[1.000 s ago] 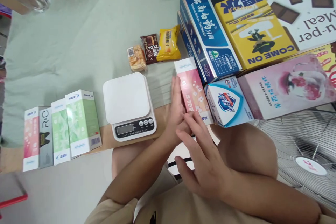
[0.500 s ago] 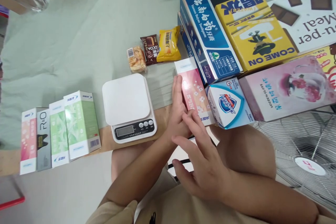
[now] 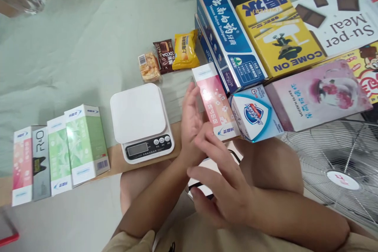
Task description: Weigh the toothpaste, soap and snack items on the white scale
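My left hand (image 3: 191,128) is raised with its fingers stretched up, beside a pink-and-white toothpaste box (image 3: 216,100); whether it touches the box I cannot tell. Across its palm reach the fingertips of my right hand (image 3: 226,179), whose fingers are spread and hold nothing. Left of the hands lies a white kitchen scale (image 3: 138,114) with a bare platform and a blank display. Behind the scale are a clear-wrapped pastry (image 3: 150,69), a brown cocoa snack packet (image 3: 165,56) and a yellow snack packet (image 3: 185,51).
On the left stand green boxes (image 3: 85,141), a grey box (image 3: 41,165) and a pink box (image 3: 23,161). To the right are a blue toothpaste box (image 3: 227,31), Safeguard box (image 3: 255,112), yellow box (image 3: 280,39), cup box (image 3: 321,90) and Su-per Meal box (image 3: 339,19). A fan (image 3: 339,165) stands below.
The view has shifted slightly, so most things sit further left. Both hands stay together; my left hand's fingers have tilted a little, and more of the pink toothpaste box's near end shows.
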Demonstrator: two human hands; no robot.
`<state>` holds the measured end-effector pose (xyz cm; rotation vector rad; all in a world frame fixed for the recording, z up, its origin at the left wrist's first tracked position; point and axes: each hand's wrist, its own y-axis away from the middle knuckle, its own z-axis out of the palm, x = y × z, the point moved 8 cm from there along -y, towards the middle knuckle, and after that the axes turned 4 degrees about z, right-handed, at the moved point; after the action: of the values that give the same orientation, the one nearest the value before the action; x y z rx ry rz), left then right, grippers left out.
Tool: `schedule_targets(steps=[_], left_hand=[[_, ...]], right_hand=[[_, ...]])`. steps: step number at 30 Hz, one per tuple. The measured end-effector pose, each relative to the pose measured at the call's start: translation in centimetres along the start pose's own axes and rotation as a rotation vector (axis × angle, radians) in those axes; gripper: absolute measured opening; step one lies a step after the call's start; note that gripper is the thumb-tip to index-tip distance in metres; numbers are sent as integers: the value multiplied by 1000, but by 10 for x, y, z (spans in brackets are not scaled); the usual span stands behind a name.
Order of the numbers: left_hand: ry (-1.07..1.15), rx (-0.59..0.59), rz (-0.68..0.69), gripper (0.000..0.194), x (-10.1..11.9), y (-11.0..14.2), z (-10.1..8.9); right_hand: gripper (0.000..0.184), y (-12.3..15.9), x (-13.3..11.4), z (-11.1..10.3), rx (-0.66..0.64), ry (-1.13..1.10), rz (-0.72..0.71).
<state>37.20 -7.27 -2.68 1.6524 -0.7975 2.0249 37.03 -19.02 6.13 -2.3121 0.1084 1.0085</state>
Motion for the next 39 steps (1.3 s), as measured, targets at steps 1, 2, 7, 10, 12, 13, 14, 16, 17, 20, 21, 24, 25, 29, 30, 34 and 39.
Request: schedule_targets(steps=[1,2,7,10,12,13,14,16,17,20,21,24,25,29,30,34,39], left_hand=[[51,82,58,51,10,-2,-8],[107,164,119,40,22,-3,-16],[40,149,281,24,84,-6,-45],[-258,-45,350,27,122,0,-58],[-476,-167,387,27,141,8,-70],[-564,-210,386,26,148,12,-79],[-632,-236,367,25,154,16,-89],[-718,-226,269,25,160,22,-118],[-752,-194,203,25,161,25,-135],[-851,-35,-6,27,160,36,-191],[-884,18,-74,30,157,40,-209],[-993,62,-294,42,143,52,-249],[-1022,35,-357,44,137,55,-257],[-1014,-73,-442,46,124,61,-269],[-995,-67,-450,46,123,61,-272],[-945,-6,-481,52,121,63,-284],[-902,7,-457,54,117,63,-283]], right_hand=[[31,-1,-4,-3,27,-35,-41],[30,-1,-7,-6,55,-71,-73],[26,-6,-14,-6,70,-172,-139],[25,-8,-14,5,71,-172,-152],[25,-9,-14,15,66,-139,-164],[25,-10,-15,21,58,-116,-171],[26,-12,-17,27,41,-92,-177],[27,-17,-24,41,-23,-42,-191],[28,-21,-29,49,-66,-14,-197],[29,-39,-45,81,-227,75,-213],[30,-46,-50,95,-285,107,-219],[48,-63,-60,144,-463,234,-258],[56,-67,-63,162,-513,280,-278],[83,-73,-70,222,-650,377,-308],[88,-73,-71,233,-668,384,-295],[88,-66,-76,252,-678,440,-224],[62,-58,-89,240,-610,549,-330]])
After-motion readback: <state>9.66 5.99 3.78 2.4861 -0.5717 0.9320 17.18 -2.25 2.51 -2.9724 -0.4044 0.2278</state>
